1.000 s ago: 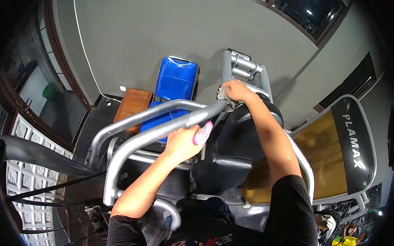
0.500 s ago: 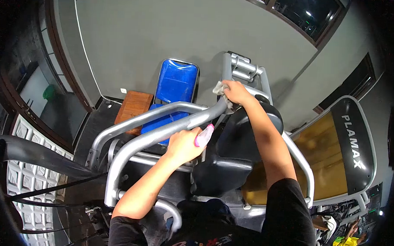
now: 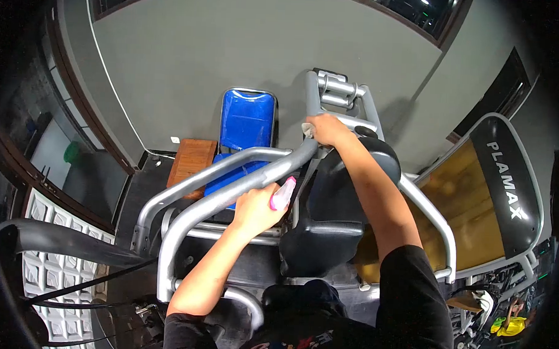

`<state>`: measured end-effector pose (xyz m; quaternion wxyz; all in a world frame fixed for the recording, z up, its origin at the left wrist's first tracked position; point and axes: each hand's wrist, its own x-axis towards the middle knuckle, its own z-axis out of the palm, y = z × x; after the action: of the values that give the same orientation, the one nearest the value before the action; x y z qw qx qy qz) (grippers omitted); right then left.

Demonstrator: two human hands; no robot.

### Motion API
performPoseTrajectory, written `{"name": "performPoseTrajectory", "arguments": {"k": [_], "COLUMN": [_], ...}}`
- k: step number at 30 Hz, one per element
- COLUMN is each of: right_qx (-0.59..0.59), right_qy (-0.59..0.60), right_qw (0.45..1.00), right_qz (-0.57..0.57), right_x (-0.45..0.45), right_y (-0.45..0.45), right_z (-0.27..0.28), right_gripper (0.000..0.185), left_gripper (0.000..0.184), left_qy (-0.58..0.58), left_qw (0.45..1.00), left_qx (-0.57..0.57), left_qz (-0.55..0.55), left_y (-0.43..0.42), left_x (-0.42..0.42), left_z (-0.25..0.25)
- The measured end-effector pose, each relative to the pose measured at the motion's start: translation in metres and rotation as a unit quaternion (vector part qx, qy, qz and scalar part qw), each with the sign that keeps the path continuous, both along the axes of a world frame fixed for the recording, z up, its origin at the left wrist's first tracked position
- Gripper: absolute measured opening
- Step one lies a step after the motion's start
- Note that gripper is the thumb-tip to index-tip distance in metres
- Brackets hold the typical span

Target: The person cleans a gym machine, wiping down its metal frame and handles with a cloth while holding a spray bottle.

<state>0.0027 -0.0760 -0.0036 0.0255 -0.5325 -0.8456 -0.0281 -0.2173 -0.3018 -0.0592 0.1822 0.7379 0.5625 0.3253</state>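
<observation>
My left hand (image 3: 257,209) is closed around a clear bottle with pink parts (image 3: 282,195), beside the long curved silver bar (image 3: 230,188) of a gym machine. Farther forward, my right hand (image 3: 328,129) presses a pale crumpled cloth (image 3: 307,130) against the machine's frame, near where the curved bar meets the upright. Most of the cloth is hidden under the fingers. Below my right forearm is the machine's black padded seat (image 3: 334,195).
A blue chair (image 3: 247,121) and a brown wooden stool (image 3: 192,163) stand by the grey wall. The PLAMAX panel (image 3: 504,182) is at the right. A person in yellow (image 3: 509,325) is at the far lower right. A black curved arm (image 3: 68,241) juts in from the left.
The view has shifted slightly. My right hand has moved a little along the frame and now covers more of the cloth. My left hand keeps its hold on the bottle.
</observation>
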Motion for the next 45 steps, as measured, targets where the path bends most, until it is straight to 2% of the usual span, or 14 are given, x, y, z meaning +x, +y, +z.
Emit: {"name": "performPoseTrajectory", "arguments": {"k": [3,7,10,13,16,19,26,28,31,35,38,40,42,45], "right_qx": [-0.031,-0.014,-0.035,-0.069,0.007,-0.011,-0.028,0.037,0.089,-0.025,-0.037,-0.044,0.053,0.017], "right_qy": [0.100,0.109,0.017,0.122,0.053,-0.050,-0.013,0.034,0.084,-0.033,0.078,0.075,0.127,0.063], "right_qw": [0.992,0.993,0.999,0.988,0.998,0.999,0.999,0.994,0.989,0.999,0.992,0.994,0.990,0.997], "right_qz": [0.076,0.036,-0.006,0.063,0.035,0.007,0.024,0.092,0.086,0.018,0.094,0.068,0.030,0.038], "right_x": [0.002,0.000,-0.003,-0.005,-0.007,-0.008,-0.012,-0.012,-0.013,-0.003,-0.005,-0.003,0.004,0.000], "right_y": [-0.002,0.002,-0.005,-0.010,-0.008,-0.011,-0.018,-0.019,-0.015,-0.005,-0.009,-0.002,0.012,-0.004], "right_z": [-0.006,-0.004,-0.001,0.001,0.002,0.004,0.004,0.005,0.004,0.002,0.002,0.001,-0.013,-0.001], "right_gripper": [0.034,0.036,0.036,0.029,0.034,0.031,0.027,0.028,0.030,0.036,0.029,0.033,0.034,0.033], "left_gripper": [0.033,0.033,0.032,0.032,0.032,0.032,0.033,0.034,0.034,0.035,0.035,0.035,0.036,0.035], "left_qy": [0.001,-0.008,0.008,0.008,0.006,0.008,0.000,0.000,0.011,0.011,0.047,0.056,0.067,0.071], "left_qw": [1.000,1.000,1.000,1.000,1.000,1.000,1.000,1.000,1.000,1.000,0.999,0.998,0.998,0.997], "left_qx": [0.003,0.010,-0.006,0.018,0.015,0.003,0.014,0.022,0.023,0.018,0.021,0.017,0.007,0.012], "left_qz": [0.003,0.005,0.007,0.003,0.001,0.005,-0.001,-0.004,0.001,0.004,0.009,0.005,0.000,-0.006], "left_y": [0.000,-0.001,0.000,0.001,0.000,0.001,0.001,0.003,0.001,0.000,-0.001,-0.001,-0.005,-0.005], "left_x": [0.001,0.001,0.001,0.000,0.002,0.002,0.001,0.001,0.000,0.000,0.002,0.003,0.004,0.006], "left_z": [0.000,0.000,0.002,-0.003,-0.003,-0.005,-0.007,-0.006,-0.002,0.002,0.000,0.000,-0.001,-0.003]}}
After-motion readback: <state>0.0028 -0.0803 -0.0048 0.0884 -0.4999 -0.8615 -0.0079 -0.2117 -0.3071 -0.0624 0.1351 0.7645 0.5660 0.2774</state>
